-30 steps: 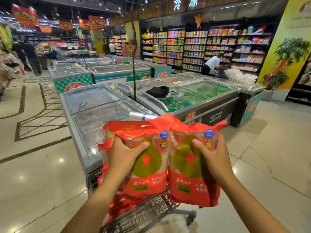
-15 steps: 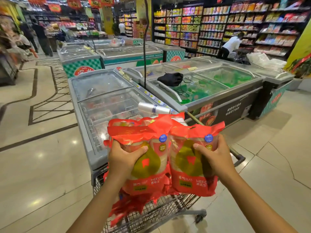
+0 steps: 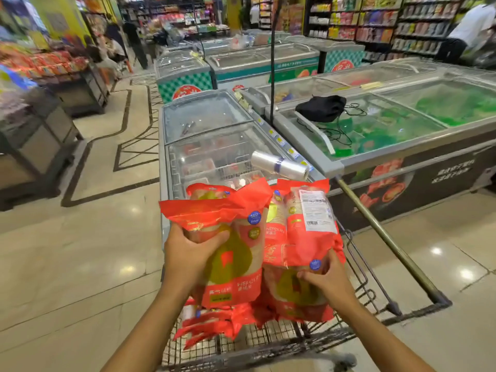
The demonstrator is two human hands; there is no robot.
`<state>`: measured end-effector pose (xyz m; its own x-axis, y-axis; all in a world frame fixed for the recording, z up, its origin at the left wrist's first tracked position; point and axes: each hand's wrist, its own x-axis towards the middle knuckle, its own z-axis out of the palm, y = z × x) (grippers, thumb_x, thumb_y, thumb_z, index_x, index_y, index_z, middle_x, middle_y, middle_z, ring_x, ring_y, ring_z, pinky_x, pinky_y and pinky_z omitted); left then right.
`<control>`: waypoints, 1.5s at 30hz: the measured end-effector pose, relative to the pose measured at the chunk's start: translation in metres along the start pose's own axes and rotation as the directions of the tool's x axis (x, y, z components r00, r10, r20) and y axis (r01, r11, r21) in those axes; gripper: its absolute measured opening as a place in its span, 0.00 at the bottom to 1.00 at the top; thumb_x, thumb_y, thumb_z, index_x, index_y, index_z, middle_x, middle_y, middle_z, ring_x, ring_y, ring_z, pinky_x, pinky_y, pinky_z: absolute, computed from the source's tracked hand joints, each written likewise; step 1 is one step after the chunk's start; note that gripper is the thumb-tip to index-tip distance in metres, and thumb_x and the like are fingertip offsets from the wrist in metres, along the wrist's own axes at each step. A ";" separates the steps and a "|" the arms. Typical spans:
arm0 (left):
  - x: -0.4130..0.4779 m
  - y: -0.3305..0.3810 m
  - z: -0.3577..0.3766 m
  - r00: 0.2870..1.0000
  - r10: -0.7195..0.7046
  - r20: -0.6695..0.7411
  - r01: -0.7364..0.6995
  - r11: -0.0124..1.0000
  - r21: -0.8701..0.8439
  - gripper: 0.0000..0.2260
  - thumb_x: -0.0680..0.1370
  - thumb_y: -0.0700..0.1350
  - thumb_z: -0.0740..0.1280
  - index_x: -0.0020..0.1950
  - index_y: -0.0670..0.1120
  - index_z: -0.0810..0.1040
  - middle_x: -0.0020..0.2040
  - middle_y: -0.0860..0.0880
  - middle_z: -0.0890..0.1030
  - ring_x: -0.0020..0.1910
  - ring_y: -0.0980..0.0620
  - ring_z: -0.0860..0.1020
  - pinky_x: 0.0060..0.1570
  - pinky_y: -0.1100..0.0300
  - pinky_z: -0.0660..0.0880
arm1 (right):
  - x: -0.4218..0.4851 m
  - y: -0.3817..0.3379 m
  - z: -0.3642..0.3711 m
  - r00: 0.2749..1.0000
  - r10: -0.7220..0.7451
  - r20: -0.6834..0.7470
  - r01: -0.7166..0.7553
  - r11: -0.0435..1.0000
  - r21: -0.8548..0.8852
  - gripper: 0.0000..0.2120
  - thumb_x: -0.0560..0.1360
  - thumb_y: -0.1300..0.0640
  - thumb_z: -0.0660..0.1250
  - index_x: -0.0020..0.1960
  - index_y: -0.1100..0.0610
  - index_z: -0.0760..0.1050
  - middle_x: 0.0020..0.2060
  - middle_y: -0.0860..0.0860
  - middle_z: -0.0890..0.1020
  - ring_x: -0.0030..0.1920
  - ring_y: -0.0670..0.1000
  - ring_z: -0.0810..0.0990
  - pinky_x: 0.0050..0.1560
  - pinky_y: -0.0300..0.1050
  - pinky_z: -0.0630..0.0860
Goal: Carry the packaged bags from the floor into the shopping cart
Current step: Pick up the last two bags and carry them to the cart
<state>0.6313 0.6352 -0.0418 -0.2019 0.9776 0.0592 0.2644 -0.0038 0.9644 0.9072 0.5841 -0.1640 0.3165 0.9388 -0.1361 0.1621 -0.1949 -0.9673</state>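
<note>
A supermarket aisle with a glossy tiled floor point(image 3: 80, 264) stretches away, with glass-topped freezers point(image 3: 204, 122) straight ahead and more to the right. Stocked shelves point(image 3: 375, 22) line the far right, where a person in a white top point(image 3: 467, 28) stands. On the right freezer's lid lies a black pouch point(image 3: 320, 107) with a cord. A roll of clear plastic bags point(image 3: 279, 165) sits on a pole just beyond the cart.

The wire shopping cart point(image 3: 362, 285) stands near, against the middle freezer. The left hand point(image 3: 188, 253) grips a red bag point(image 3: 239, 264) by its upper part, fingers curled round the front, and holds it upright over the cart's left side. The right hand point(image 3: 332, 283) is lower, its fingers bent and pinching the top of a second red bag point(image 3: 292, 291) inside the cart. Just beyond it a third bag point(image 3: 308, 229) stands with its white label facing up. More red bags point(image 3: 209, 323) lie on the cart's floor at the near left.
</note>
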 end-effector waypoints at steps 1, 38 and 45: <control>-0.002 0.001 0.004 1.000 0.003 -0.015 -0.003 1.000 -0.007 0.31 0.58 0.47 0.86 0.56 0.51 0.78 0.51 0.54 0.85 0.47 0.58 0.85 0.54 0.49 0.82 | 0.005 0.009 0.000 1.000 0.009 0.020 -0.009 1.000 0.008 0.27 0.65 0.71 0.81 0.53 0.52 0.72 0.46 0.49 0.83 0.40 0.40 0.82 0.39 0.29 0.74; 0.001 -0.052 0.033 0.992 -0.124 -0.004 0.124 0.992 -0.014 0.32 0.60 0.48 0.86 0.60 0.54 0.76 0.53 0.55 0.85 0.52 0.56 0.84 0.53 0.54 0.79 | 0.040 0.002 0.023 0.909 0.095 0.406 0.301 0.527 -0.795 0.46 0.67 0.31 0.69 0.79 0.42 0.57 0.69 0.48 0.76 0.67 0.53 0.75 0.63 0.50 0.75; -0.009 -0.075 0.046 0.990 -0.136 0.027 0.137 0.990 -0.042 0.26 0.65 0.39 0.84 0.54 0.55 0.76 0.49 0.54 0.85 0.47 0.57 0.84 0.47 0.57 0.79 | 0.023 -0.057 0.014 0.911 0.015 0.411 0.382 0.339 -0.860 0.45 0.68 0.29 0.70 0.78 0.45 0.58 0.69 0.50 0.73 0.69 0.56 0.72 0.66 0.55 0.73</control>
<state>0.6564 0.6365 -0.1267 -0.2101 0.9744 -0.0800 0.1947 0.1219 0.9733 0.8915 0.6206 -0.1148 -0.0933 0.9695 -0.2267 0.9794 0.0484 -0.1960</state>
